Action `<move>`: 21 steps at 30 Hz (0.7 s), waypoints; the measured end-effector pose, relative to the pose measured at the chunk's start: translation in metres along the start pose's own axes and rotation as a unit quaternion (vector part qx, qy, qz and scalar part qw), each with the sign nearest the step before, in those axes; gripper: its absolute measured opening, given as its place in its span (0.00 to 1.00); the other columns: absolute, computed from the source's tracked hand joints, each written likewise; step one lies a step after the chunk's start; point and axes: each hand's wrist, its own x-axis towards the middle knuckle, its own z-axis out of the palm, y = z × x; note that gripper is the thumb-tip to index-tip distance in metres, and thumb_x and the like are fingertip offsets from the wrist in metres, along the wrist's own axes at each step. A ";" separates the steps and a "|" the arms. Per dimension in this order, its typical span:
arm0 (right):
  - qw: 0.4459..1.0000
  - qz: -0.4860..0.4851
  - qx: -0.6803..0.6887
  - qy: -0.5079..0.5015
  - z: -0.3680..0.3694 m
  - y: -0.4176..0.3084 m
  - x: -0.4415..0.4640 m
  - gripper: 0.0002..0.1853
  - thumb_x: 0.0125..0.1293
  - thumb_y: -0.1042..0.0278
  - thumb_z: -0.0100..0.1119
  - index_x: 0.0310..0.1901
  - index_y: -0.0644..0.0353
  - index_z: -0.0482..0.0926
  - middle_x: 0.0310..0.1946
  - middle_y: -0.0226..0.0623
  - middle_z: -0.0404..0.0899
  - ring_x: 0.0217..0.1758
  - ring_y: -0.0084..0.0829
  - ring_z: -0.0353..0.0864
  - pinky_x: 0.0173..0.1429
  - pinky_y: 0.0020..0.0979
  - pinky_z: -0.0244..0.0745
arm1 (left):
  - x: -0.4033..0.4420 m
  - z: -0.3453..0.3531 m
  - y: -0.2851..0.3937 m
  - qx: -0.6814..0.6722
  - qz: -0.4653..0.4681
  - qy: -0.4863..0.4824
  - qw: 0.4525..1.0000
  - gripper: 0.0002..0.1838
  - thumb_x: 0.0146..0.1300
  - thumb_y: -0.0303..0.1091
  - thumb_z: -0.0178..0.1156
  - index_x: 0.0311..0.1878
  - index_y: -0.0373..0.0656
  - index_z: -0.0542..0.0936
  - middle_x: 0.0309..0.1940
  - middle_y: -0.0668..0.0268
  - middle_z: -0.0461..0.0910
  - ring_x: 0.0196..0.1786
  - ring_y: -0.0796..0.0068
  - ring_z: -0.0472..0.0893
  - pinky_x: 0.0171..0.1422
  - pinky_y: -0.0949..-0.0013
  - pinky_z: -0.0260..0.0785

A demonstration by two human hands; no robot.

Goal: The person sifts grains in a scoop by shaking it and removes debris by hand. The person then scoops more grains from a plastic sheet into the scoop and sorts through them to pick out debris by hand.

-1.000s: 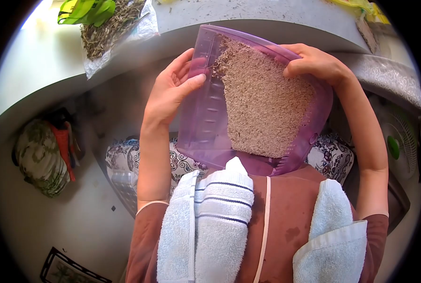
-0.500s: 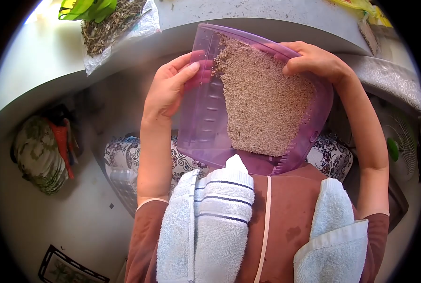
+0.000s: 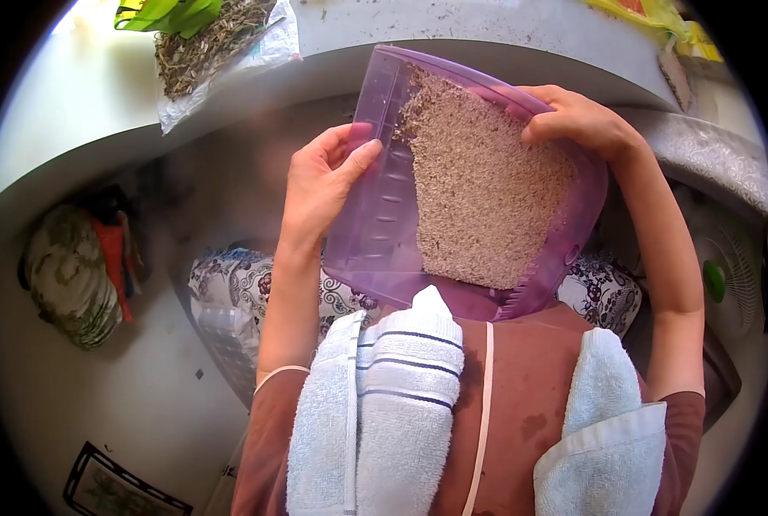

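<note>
A translucent purple dustpan-like tray is tilted in front of my chest, with a thick layer of pale brown grains over its middle and right part. A few darker bits lie at the layer's upper left edge. My left hand pinches the tray's left edge, thumb on the near face and fingers partly behind the plastic. Gripping the upper right rim, my right hand has its thumb over the inside and its other fingers behind the wall.
On the white counter, dry plant pieces lie on a plastic sheet beside a green bag. A yellow bag is at the upper right. Light towels hang over my front; a fan stands right.
My left hand has shifted down and slightly right along the tray's left edge, its fingers less spread behind the plastic. The tray and grains have barely moved.
</note>
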 end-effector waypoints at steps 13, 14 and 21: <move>0.989 -0.056 0.100 0.091 -0.040 0.022 -0.041 0.39 0.51 0.63 0.58 0.69 0.59 0.66 0.53 0.29 0.72 0.49 0.19 0.65 0.58 0.20 0.60 | -0.025 -0.052 -0.104 -0.199 -0.064 -0.025 0.978 0.24 0.74 0.48 0.48 0.56 0.35 0.76 0.52 0.59 0.80 0.55 0.67 0.78 0.63 0.62 0.67; 0.984 -0.080 0.121 0.104 -0.038 0.018 -0.042 0.40 0.51 0.63 0.58 0.69 0.59 0.65 0.53 0.31 0.72 0.51 0.21 0.67 0.60 0.22 0.61 | -0.028 -0.021 -0.083 -0.286 -0.073 -0.088 0.952 0.33 0.74 0.56 0.42 0.69 0.38 0.62 0.62 0.56 0.71 0.64 0.64 0.71 0.70 0.59 0.60; 0.918 -0.210 0.084 0.325 0.024 0.011 -0.034 0.39 0.53 0.74 0.58 0.70 0.64 0.61 0.63 0.37 0.69 0.62 0.27 0.69 0.68 0.28 0.60 | 0.006 0.058 -0.018 -0.431 0.075 -0.035 0.899 0.41 0.71 0.65 0.36 0.76 0.48 0.45 0.70 0.51 0.59 0.71 0.57 0.62 0.75 0.57 0.53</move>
